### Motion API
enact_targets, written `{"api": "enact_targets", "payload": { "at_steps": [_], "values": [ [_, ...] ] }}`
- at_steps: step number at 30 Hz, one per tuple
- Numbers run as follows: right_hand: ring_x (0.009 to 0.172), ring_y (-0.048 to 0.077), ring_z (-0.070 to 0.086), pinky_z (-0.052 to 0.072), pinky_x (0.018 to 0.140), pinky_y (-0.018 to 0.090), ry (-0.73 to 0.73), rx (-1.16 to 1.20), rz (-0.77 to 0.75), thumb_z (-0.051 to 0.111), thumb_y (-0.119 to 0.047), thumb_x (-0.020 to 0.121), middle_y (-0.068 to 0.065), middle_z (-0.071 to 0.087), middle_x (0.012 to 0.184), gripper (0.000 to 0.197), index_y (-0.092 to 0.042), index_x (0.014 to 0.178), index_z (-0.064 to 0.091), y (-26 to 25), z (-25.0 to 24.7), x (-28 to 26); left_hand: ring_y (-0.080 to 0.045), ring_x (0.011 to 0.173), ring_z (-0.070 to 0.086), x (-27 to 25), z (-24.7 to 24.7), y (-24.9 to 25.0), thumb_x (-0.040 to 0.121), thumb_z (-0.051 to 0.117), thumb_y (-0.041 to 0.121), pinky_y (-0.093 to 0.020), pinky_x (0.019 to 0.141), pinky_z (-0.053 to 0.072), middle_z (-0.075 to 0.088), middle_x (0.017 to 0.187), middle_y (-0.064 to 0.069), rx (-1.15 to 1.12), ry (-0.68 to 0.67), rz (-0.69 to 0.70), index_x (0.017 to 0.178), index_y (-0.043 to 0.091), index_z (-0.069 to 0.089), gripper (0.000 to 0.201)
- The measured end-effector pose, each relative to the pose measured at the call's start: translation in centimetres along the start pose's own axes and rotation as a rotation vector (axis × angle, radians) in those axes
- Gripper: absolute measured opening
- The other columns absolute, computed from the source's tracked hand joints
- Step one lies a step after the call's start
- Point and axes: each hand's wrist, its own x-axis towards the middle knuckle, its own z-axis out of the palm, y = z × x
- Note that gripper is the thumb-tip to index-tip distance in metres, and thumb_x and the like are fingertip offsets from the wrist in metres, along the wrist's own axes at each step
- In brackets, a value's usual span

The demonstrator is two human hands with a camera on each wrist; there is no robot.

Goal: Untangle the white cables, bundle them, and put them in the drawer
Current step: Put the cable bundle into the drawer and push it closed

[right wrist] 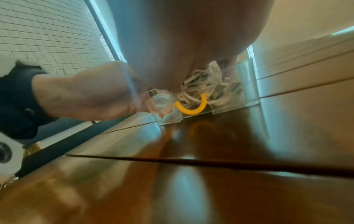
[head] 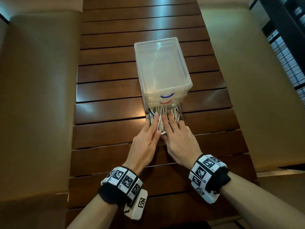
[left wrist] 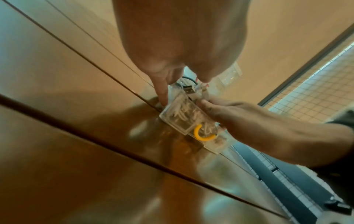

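A clear plastic drawer unit (head: 162,66) stands on the wooden table. Its bottom drawer (head: 182,115), the one with a yellow handle (right wrist: 191,109), is pulled out toward me. A pile of white cables (head: 160,120) lies inside it, with a USB plug (head: 173,105) at the far right. My left hand (head: 152,124) lies flat on the left side of the pile, fingers straight. My right hand (head: 171,124) presses flat on the right side. In the right wrist view the cables (right wrist: 199,89) fill the drawer behind the handle. The hands hide the near part of the pile.
The upper drawers carry a blue handle (head: 167,96) and a red handle (head: 165,102) and are pushed in. The slatted table (head: 115,113) runs away from me, with beige cushioned benches (head: 41,96) on both sides. A dark grille window (head: 287,52) is at the far right.
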Motion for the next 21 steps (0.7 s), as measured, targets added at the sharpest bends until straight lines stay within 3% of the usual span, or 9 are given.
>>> {"api": "enact_targets", "payload": {
  "at_steps": [3,5,7,8,11,14,17,19,21],
  "values": [
    [0.113,0.028,0.044,0.047,0.087,0.038,0.005,-0.033,-0.003,0.022,-0.036,0.1,0.017,0.014,0.164,0.064,-0.007,0.157,0.013,0.1,0.2,0.0,-0.018,0.129,0.051,0.0,0.0,-0.6,0.102,0.041,0.039,-0.031,0.102,0.047,-0.019,0.165,0.005,0.243,-0.044,0.14,0.158,0.034,0.003,0.067],
    [0.114,0.03,0.044,0.047,0.087,0.038,0.002,-0.043,0.011,0.023,-0.037,0.101,0.018,0.016,0.163,0.064,-0.006,0.156,0.015,0.0,0.1,0.1,-0.023,0.144,0.034,0.2,0.2,-1.0,0.104,0.036,0.039,-0.034,0.108,0.041,-0.014,0.166,0.002,0.341,-0.041,0.181,0.159,0.027,0.006,0.064],
    [0.126,0.035,0.041,0.044,0.093,0.043,-0.015,-0.061,0.02,0.022,-0.04,0.1,0.016,0.021,0.162,0.064,-0.007,0.156,0.018,0.1,-0.2,0.1,-0.022,0.154,0.005,0.2,0.3,-1.1,0.106,0.023,0.044,-0.044,0.12,0.024,-0.007,0.167,-0.001,0.488,-0.05,0.172,0.159,0.025,0.006,0.059],
    [0.133,0.036,0.037,0.041,0.098,0.046,-0.024,-0.084,0.018,0.022,-0.042,0.1,0.015,0.022,0.162,0.064,-0.008,0.155,0.02,0.2,-0.4,0.1,-0.021,0.154,-0.002,0.4,0.1,-1.2,0.106,0.018,0.045,-0.048,0.122,0.017,-0.003,0.167,-0.002,0.583,-0.054,0.184,0.159,0.023,0.007,0.058],
    [0.15,0.035,0.015,0.027,0.117,0.051,-0.023,-0.066,-0.053,0.025,-0.045,0.103,0.016,0.017,0.163,0.065,-0.007,0.156,0.019,1.1,-0.3,0.2,-0.019,0.154,-0.001,1.0,-0.5,-1.4,0.106,0.018,0.044,-0.047,0.124,0.015,0.007,0.166,-0.006,0.696,-0.121,0.227,0.158,0.017,0.013,0.059],
    [0.153,0.027,-0.005,0.01,0.124,0.042,-0.01,0.077,-0.149,0.031,-0.046,0.104,0.016,-0.007,0.165,0.075,-0.004,0.156,-0.004,2.4,0.2,0.4,-0.021,0.153,0.002,1.5,-0.7,-1.6,0.106,0.021,0.043,-0.042,0.124,0.016,0.009,0.165,-0.007,0.707,-0.165,0.241,0.157,0.016,0.015,0.058],
    [0.153,0.02,-0.003,0.01,0.125,0.037,-0.033,0.119,-0.199,0.034,-0.051,0.101,0.012,-0.009,0.165,0.081,-0.003,0.156,-0.002,4.1,-0.3,0.8,-0.022,0.153,0.003,1.5,-0.7,-1.6,0.106,0.02,0.044,-0.044,0.123,0.019,0.009,0.165,-0.007,0.735,-0.188,0.209,0.157,0.018,0.017,0.058],
    [0.153,0.021,0.002,0.016,0.124,0.047,-0.041,-0.015,-0.226,0.027,-0.056,0.101,0.009,0.001,0.166,0.076,-0.006,0.157,0.01,5.0,-0.6,1.1,-0.022,0.153,0.004,1.6,-0.7,-1.5,0.105,0.019,0.046,-0.048,0.121,0.023,0.011,0.165,-0.006,0.767,-0.199,0.195,0.158,0.02,0.017,0.059],
    [0.154,0.021,-0.001,0.013,0.123,0.052,-0.066,-0.052,-0.226,0.02,-0.059,0.1,0.005,0.002,0.166,0.075,-0.012,0.158,0.01,5.4,-0.4,1.7,-0.022,0.153,0.005,1.9,-0.8,-1.4,0.104,0.018,0.046,-0.051,0.12,0.026,0.012,0.165,-0.005,0.79,-0.213,0.182,0.158,0.021,0.017,0.059]
  ]
}}
